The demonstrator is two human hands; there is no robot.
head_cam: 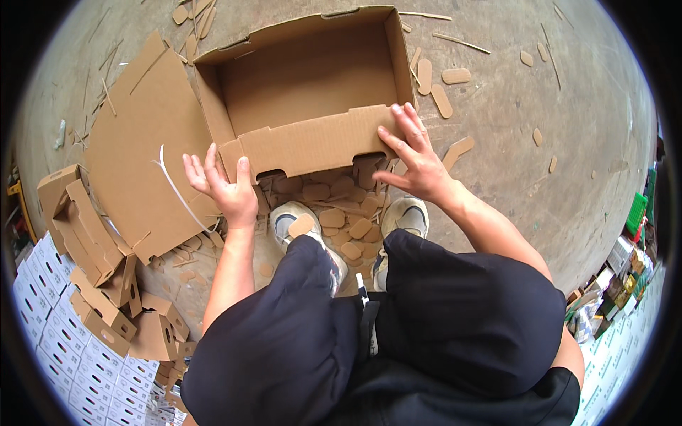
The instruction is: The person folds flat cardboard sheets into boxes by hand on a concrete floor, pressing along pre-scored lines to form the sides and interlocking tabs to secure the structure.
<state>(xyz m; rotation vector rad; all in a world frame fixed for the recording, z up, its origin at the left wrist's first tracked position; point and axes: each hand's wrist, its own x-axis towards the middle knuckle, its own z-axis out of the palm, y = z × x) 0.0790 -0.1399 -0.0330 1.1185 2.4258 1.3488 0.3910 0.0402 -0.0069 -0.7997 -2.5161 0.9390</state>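
An open brown corrugated cardboard box (pixel 314 149) lies before me, its inside facing up and its near wall towards my feet. That near wall has two handle-like cutouts along its lower edge. My left hand (pixel 232 186) is at the box's near left corner, palm partly up and fingers spread; whether it touches the cardboard is hard to tell. At the near right corner, the fingertips of my right hand (pixel 418 160) rest on the top edge of the near wall, fingers apart. Neither hand is closed around the box.
Flat cardboard (pixel 149 144) lies left of the box, with a white plastic strap (pixel 178 189) over it. Oval cardboard cut-outs (pixel 351 250) and thin strips litter the floor around my shoes. Folded brown boxes (pixel 88 229) and stacked white boxes (pixel 58 330) stand at the lower left.
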